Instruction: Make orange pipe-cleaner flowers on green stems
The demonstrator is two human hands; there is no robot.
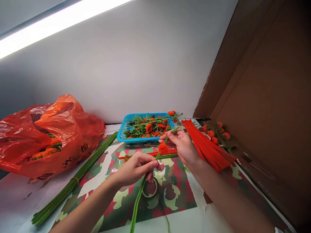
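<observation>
A long green pipe cleaner (137, 207) runs up from the front edge of the view through my left hand (143, 165), whose thumb and fingers pinch it. Between my hands, a small round orange pipe-cleaner flower (163, 148) sits around the green length. My right hand (182, 144) pinches the green pipe cleaner above the flower, and its tip sticks out past the fingers. Below my left hand lies a round ring with a pale rim (150, 188), perhaps a tape roll. Several loose orange and green pipe cleaners (170, 155) lie behind the flower.
A blue basket (141, 141) of orange flowers and green stems stands at the back. Left are a red plastic bag (80, 129) with orange flowers and a banded green pipe-cleaner bundle (65, 189). Right lie red-orange pipe cleaners (206, 145) and flowers (214, 140) beside a cardboard wall (262, 106).
</observation>
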